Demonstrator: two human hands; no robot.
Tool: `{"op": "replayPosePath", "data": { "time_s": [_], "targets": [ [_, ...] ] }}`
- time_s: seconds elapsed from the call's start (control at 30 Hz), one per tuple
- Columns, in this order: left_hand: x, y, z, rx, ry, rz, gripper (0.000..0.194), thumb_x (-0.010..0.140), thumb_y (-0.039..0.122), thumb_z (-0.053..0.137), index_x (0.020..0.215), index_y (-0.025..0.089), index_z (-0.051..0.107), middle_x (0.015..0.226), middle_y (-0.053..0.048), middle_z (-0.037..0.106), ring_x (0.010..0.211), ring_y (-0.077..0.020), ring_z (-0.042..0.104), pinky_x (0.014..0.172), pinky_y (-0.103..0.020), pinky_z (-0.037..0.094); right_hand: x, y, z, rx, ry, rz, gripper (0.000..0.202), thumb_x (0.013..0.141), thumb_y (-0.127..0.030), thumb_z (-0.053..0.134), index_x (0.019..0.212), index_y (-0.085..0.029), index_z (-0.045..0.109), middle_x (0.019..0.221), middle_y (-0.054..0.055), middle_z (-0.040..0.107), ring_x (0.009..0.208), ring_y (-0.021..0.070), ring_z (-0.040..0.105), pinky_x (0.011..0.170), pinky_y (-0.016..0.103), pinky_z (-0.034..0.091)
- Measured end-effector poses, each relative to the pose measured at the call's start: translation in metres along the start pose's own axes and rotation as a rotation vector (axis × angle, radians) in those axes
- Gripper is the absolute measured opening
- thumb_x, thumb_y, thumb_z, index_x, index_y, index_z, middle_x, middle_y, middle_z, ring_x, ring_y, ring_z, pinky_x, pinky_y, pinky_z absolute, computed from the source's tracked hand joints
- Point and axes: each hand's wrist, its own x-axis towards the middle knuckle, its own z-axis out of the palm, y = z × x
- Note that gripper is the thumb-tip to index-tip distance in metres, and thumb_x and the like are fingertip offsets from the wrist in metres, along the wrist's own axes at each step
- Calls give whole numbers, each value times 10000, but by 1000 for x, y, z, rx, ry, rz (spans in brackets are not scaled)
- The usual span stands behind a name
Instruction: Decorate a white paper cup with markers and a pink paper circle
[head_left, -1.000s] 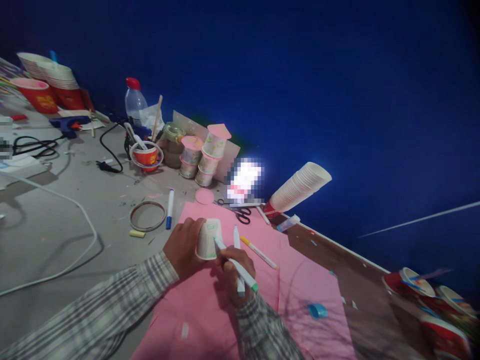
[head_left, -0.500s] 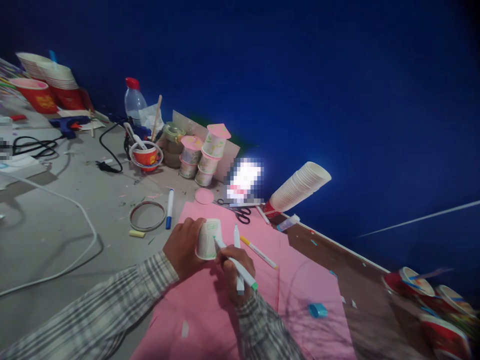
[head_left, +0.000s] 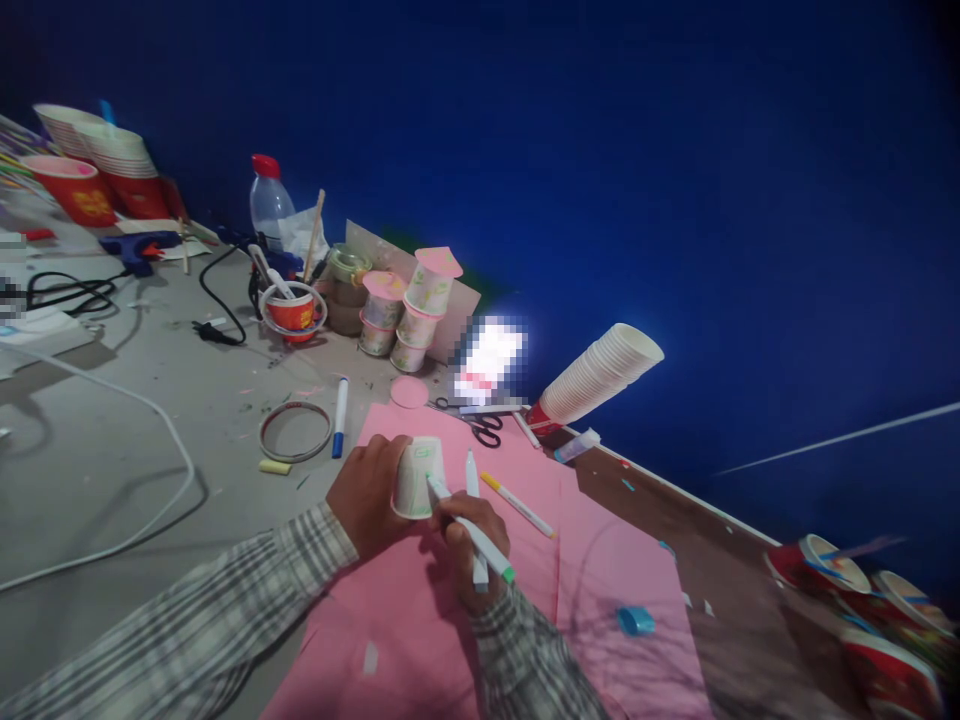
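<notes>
"What did I have in the left hand through the head camera?"

"I saw it closed around the side of a small white paper cup with green marker lines on it. The cup was above the pink paper sheets, its rolled rim turned toward the near edge of my view."

"And the right hand?"

"It gripped a white marker with a green end, the tip at the cup's drawn-on side. A second white marker ran through that same hand, behind the first; I couldn't tell which fingers pinned it."

"What lay close by?"

"On the pink paper I had a thin white pen with yellow ends just beside the right hand, and a blue translucent cap well apart to its right. Black-handled scissors lay at the far edge. To the left, on the grey table, were a white marker with a blue cap and a round tape ring."

"Anything behind those?"

"Two stacks of decorated cups with pink tops stood near a pink disc. Farther right, a tall stack of white paper cups leaned at a slant."
</notes>
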Motion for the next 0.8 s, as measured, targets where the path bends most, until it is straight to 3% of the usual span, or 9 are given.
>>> {"op": "replayPosePath", "data": {
  "time_s": [0.8],
  "targets": [
    [0,-1,1,3,-32,-9,733,476,547,663,1075,203,419,822,-19,544,742,-246,512,627,-379,442,0,-1,0,22,-7,-2,259,885,-367,432,870,-199,628,532,-23,608,471,169,592,485,287,503]
  ]
}}
